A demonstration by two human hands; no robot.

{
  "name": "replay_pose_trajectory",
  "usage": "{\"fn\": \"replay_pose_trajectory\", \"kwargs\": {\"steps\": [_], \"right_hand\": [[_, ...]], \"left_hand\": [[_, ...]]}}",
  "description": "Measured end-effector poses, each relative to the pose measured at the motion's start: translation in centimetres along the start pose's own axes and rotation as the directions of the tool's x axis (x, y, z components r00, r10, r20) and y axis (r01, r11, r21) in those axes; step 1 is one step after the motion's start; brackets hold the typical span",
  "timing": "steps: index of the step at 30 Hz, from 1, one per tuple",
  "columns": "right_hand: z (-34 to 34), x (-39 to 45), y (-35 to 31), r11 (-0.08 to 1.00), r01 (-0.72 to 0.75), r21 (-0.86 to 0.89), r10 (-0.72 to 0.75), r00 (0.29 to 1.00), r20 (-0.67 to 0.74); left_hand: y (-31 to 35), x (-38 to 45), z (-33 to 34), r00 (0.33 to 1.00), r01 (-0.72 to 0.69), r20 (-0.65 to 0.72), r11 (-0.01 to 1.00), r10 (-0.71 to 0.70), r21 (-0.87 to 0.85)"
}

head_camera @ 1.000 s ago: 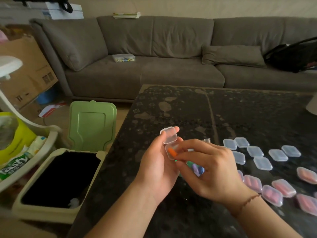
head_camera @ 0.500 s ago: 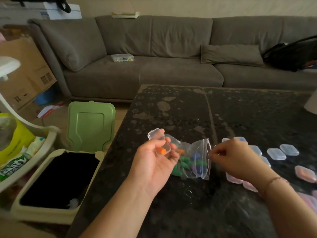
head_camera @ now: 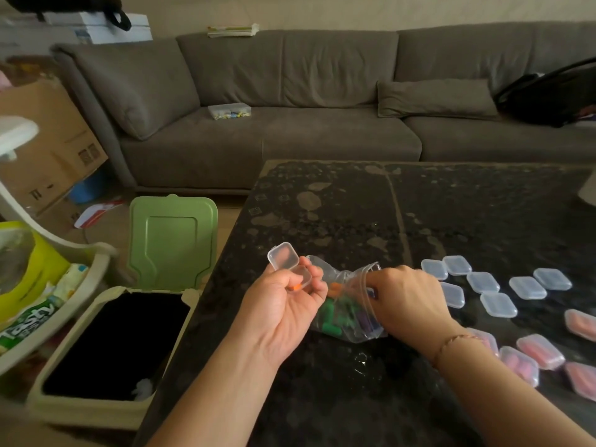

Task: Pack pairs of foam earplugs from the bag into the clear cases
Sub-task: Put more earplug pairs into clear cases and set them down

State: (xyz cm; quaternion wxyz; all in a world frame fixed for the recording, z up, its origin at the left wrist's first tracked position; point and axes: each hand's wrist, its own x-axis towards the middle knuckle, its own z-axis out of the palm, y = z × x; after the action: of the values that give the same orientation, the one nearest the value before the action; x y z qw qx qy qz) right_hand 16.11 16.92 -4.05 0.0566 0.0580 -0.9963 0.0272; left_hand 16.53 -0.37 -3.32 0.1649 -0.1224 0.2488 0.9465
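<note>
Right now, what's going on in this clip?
A person is packing earplugs. The left hand holds an open clear case with one orange earplug in it. The right hand reaches into the bag on the table. To the right lie empty closed cases and, nearer, filled pink ones.

An open clear case [head_camera: 289, 268] holds one orange earplug [head_camera: 296, 287], beside the crumpled bag [head_camera: 346, 304] of mixed-colour earplugs.
</note>
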Motion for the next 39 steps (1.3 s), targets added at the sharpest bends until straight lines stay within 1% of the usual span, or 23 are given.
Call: {"fn": "replay_pose_trajectory", "kwargs": {"steps": [3,6,9,13,18,23,28,31,34,39], "right_hand": [[0.5,0.2,-0.3,0.998,-0.067,-0.013,0.067,0.998,0.001],[0.9,0.3,-0.5,0.989,-0.139,0.046,0.138,0.990,0.021],[1.2,0.4,-0.6,0.974,-0.168,0.148,0.164,0.986,0.045],[1.7,0.6,-0.7,0.968,-0.179,0.173,0.175,0.984,0.042],[2.1,0.4,-0.7,0.953,-0.176,0.247,0.191,0.981,-0.040],[1.5,0.4,-0.2,0.931,-0.179,0.317,0.202,0.978,-0.043],[1.5,0.4,-0.5,0.942,-0.175,0.286,0.187,0.982,-0.015],[1.4,0.4,-0.7,0.944,-0.195,0.265,0.197,0.980,0.019],[1.5,0.2,-0.6,0.932,-0.218,0.289,0.234,0.972,-0.022],[2.0,0.5,-0.7,0.952,-0.237,0.193,0.239,0.971,0.016]], "left_hand": [[0.0,-0.3,-0.1,1.000,-0.007,0.009,0.997,0.007,0.081],[-0.1,-0.8,0.1,1.000,-0.015,0.003,0.989,0.015,0.144],[-0.3,-1.3,0.5,1.000,-0.015,0.016,0.991,0.013,0.131],[-0.4,-1.7,0.7,0.999,-0.004,0.041,0.998,0.001,0.063],[-0.5,-1.6,0.8,0.997,0.025,0.065,0.998,-0.029,0.058],[-0.6,-1.2,0.6,0.994,0.033,0.099,0.999,-0.036,0.026],[-0.4,-1.6,0.7,0.993,0.051,0.107,0.998,-0.054,0.031],[-0.3,-1.4,0.6,0.995,0.022,0.098,0.999,-0.025,0.024],[-0.3,-1.2,0.5,0.994,0.017,0.104,0.998,-0.022,0.053],[-0.5,-1.5,0.6,0.991,0.040,0.124,0.995,-0.052,0.092]]}}
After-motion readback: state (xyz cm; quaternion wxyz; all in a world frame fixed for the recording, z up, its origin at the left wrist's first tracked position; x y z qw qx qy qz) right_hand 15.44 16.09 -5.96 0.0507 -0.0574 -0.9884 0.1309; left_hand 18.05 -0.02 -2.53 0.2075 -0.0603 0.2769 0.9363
